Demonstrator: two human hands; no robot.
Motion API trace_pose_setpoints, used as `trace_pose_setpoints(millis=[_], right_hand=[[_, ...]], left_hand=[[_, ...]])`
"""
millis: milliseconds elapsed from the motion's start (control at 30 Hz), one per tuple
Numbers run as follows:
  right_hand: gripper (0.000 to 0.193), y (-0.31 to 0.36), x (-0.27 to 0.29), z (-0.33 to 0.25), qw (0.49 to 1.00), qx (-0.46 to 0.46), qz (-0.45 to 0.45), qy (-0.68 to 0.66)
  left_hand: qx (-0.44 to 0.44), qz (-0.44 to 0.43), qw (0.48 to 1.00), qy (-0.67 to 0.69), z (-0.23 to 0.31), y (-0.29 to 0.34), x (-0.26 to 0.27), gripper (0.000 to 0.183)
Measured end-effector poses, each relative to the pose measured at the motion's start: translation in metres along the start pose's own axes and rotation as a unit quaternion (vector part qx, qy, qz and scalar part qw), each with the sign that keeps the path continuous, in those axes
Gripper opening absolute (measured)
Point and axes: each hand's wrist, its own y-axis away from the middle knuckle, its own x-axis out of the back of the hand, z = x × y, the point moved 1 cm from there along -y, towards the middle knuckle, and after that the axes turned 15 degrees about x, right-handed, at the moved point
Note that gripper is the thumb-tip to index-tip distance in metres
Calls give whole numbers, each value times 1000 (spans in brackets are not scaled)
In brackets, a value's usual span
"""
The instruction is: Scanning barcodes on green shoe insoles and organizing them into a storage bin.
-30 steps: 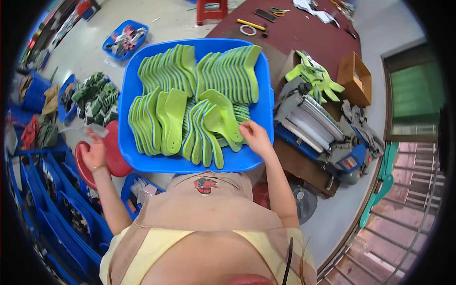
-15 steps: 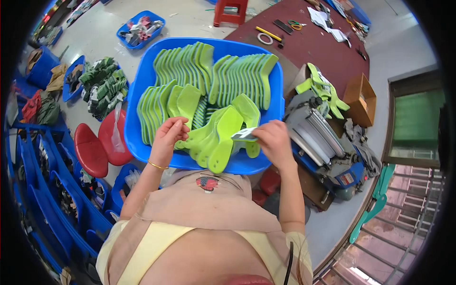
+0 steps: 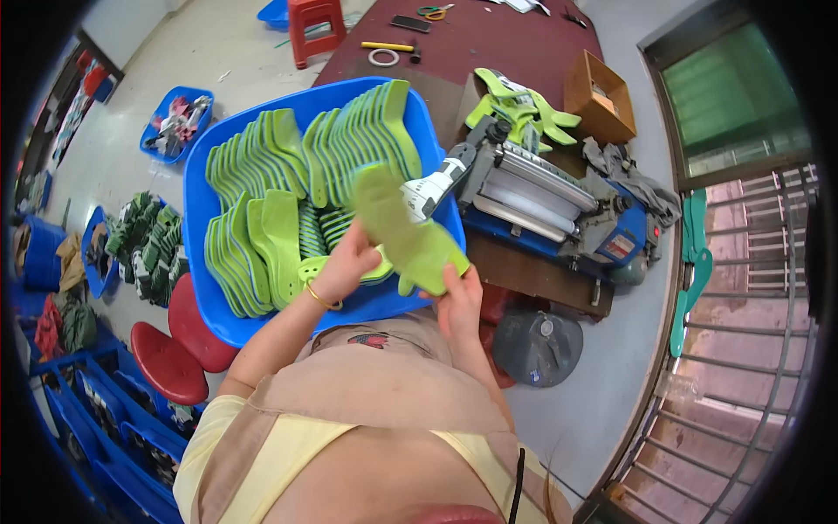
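Observation:
A lime green insole (image 3: pixel 429 255) is held in front of me above the blue tub (image 3: pixel 194 262), its far part smeared by motion. My right hand (image 3: pixel 460 301) pinches its near end. My left hand (image 3: pixel 351 262) has its fingers closed at the left edge of the insole. Just beyond it, a white insole-shaped piece with dark print (image 3: pixel 439 185) slants between the tub and the roller machine (image 3: pixel 537 196). Rows of stacked green insoles (image 3: pixel 256 162) fill much of the tub, and several loose ones lie under my hands.
At the right stands the roller machine, with more green pieces (image 3: pixel 524 109) and a wooden box (image 3: pixel 601 96) behind it. A dark red table (image 3: pixel 497 44) holds a hammer (image 3: pixel 393 48) and a tape roll (image 3: pixel 383 58). Red stools (image 3: pixel 188 327) stand left; a round dark seat (image 3: pixel 537 349) is at right.
My view has turned right, toward the machine. The right hand no longer holds the printed piece and now grips a green insole; my left hand has moved right to it.

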Motion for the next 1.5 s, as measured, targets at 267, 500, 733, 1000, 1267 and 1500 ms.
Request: trace_pose_setpoints(millis=[267, 500, 733, 1000, 1267, 1500], right_hand=[[32, 32, 47, -42, 988, -133, -81, -23], [24, -33, 154, -40, 978, -62, 173, 103], [26, -108, 166, -35, 959, -110, 248, 77], [60, -153, 168, -63, 912, -171, 74, 364], [43, -336, 109, -140, 658, 249, -160, 693], [60, -446, 90, -133, 720, -66, -359, 590]], left_hand=[[90, -111, 982, -120, -17, -17, -37, 57], [83, 33, 992, -93, -9, -19, -20, 42], [163, 192, 965, -68, -16, 18, 38, 29], [133, 174, 969, -113, 0, -49, 6, 25], [107, 190, 970, -107, 3, -91, -40, 23], [76, 422, 901, -66, -5, -36, -30, 21]])
